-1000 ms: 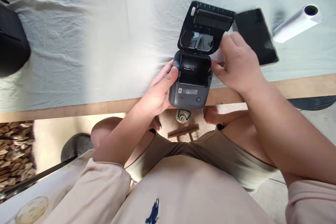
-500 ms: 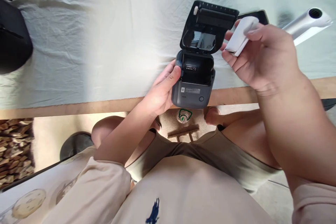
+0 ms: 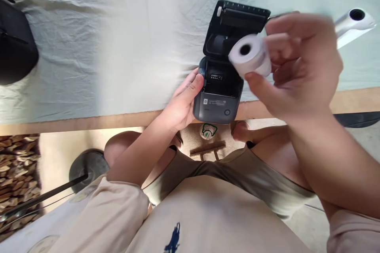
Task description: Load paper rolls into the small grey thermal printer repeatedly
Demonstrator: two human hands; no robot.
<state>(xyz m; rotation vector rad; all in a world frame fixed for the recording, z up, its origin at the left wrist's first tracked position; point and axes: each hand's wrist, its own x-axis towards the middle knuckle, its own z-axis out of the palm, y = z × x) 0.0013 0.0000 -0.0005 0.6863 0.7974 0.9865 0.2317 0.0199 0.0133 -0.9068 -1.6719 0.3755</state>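
Here, seated at the table edge (image 3: 89,120), a person steadies a small grey printer (image 3: 215,101) that sits right at that edge. Nearest the body, the left hand (image 3: 181,104) cups the printer's left side, fingers curled around the casing and the thumb lying along its upper corner. The printer's lid (image 3: 234,25) stands swung open and the paper bay beneath it looks empty, so the opening is done and the loading appears to remain. Just above and to the right of the printer, the right hand (image 3: 297,67) pinches a white paper roll (image 3: 249,55) between thumb and fingers, its hollow core facing the camera, clear of the bay. Farther right of the printer, a second white roll (image 3: 353,21) lies on the pale cloth (image 3: 103,39). Far left of the printer sits a black object (image 3: 14,43).
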